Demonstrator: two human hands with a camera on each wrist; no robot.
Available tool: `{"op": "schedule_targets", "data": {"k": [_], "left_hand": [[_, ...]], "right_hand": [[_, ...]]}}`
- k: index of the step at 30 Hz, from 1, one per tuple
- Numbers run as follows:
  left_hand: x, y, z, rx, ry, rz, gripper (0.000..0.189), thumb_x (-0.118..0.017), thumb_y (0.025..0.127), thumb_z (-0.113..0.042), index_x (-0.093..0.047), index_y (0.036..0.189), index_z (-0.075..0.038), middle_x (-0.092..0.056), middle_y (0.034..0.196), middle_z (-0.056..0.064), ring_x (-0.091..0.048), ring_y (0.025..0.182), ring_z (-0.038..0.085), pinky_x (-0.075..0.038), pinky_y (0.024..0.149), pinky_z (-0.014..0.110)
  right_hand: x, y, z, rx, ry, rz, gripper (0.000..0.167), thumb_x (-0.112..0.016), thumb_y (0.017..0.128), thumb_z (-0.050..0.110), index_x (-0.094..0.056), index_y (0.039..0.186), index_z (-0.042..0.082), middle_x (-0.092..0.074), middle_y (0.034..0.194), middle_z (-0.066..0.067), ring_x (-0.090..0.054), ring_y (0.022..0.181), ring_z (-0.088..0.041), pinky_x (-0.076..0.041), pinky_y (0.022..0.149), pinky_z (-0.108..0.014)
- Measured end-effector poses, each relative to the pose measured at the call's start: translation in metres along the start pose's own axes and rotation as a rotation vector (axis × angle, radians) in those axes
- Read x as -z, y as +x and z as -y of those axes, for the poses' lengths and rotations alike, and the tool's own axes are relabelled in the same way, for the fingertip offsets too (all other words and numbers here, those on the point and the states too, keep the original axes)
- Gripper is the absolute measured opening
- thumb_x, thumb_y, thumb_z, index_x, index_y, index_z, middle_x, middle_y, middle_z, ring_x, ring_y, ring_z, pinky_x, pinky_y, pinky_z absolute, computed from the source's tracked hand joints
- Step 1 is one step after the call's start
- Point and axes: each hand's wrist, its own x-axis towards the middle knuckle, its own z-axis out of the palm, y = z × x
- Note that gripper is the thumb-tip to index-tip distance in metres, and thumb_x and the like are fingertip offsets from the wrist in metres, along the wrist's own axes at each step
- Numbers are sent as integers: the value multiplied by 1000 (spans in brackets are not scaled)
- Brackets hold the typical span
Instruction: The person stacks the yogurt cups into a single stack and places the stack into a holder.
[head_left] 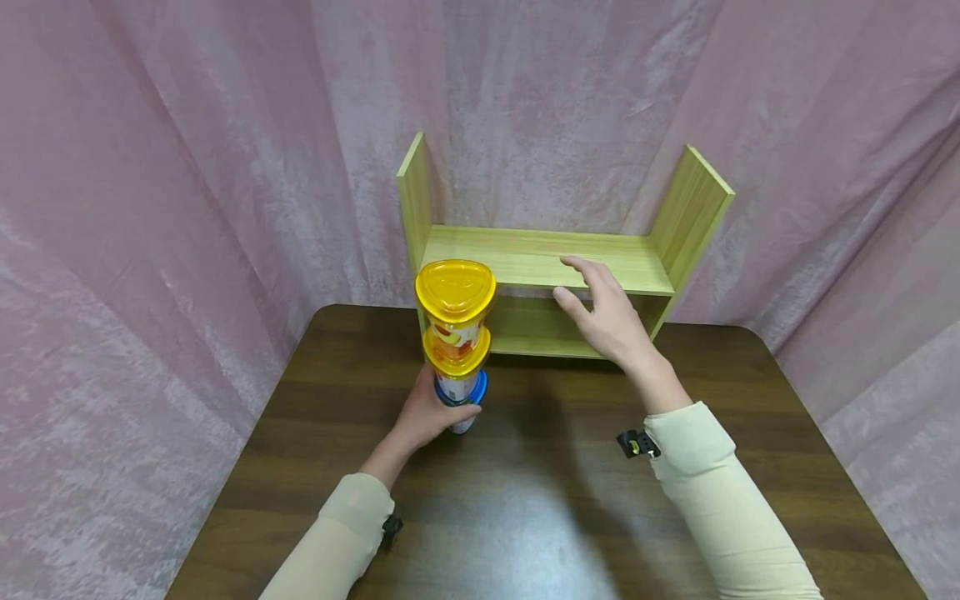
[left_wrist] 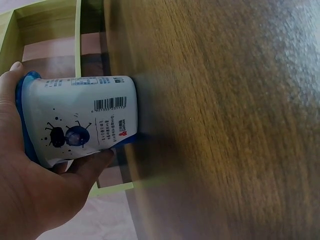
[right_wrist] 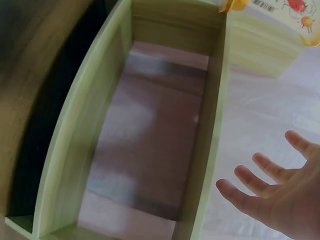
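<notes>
So the thing to look at here is the stack of yogurt-type cups: it's right in the left hand (head_left: 426, 412), which has its fingers and thumb wrapped around the bottom one, a blue-lidded cup (left_wrist: 75, 107) with a barcode and berry bugs printed on it. Two amber-lidded cups sit on top, the middle cup (head_left: 454, 363) and the top cup (head_left: 456, 290), so the long axis runs pretty much straight up. Left hand is obviously the nearer one. The right hand (head_left: 609, 321) is holding nothing, fingers spread, thumb apart, over by the right half of the two-tier wooden shelf (head_left: 517, 254), with the stack off to its left. The stack is in front of the shelf's left end, and the left side panel (head_left: 416, 192) stands up behind it, so I'd say that's the main obstacle on that side. Shelf's at the back of the dark wooden table (head_left: 517, 492), with a pink curtain (head_left: 225, 208) behind. Can't really tell whether the bottom cup touches the tabletop; it looks close in the left wrist view.
</notes>
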Motion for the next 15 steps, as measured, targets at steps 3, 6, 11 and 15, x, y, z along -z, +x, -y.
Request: {"op": "schedule_targets", "data": {"k": [3,6,11,15], "left_hand": [[0,0,1,4,12,-2,97,-95,72,-26,-33,147,-30,-50,137,-4,-54,123,19,-44,108,49],[0,0,0,15,28,-7,98,-95,71,-27,-32,147,-30,-49,136,-5,-54,123,18,-43,108,48],[0,0,0,13,31,-5,98,-95,71,-27,-32,147,-29,-49,137,-4,-54,123,19,-43,108,48],[0,-1,0,8,31,-1,97,-94,72,-26,-32,146,-29,-49,137,-4,-54,123,19,-43,108,48]], "right_hand": [[2,-3,-5,-25,-9,-3,68,-49,100,60,-40,155,21,-38,155,-9,-35,143,-31,-31,111,-61],[3,-5,-11,-50,-18,-11,68,-49,99,61,-40,155,22,-37,156,-9,-36,142,-33,-32,109,-62],[5,-11,-24,-87,-28,-30,70,-49,99,62,-38,156,21,-34,158,-11,-38,140,-36,-34,107,-64],[9,-15,-35,-110,-33,-73,69,-49,100,60,-40,154,18,-35,156,-13,-38,139,-38,-34,106,-64]]}}
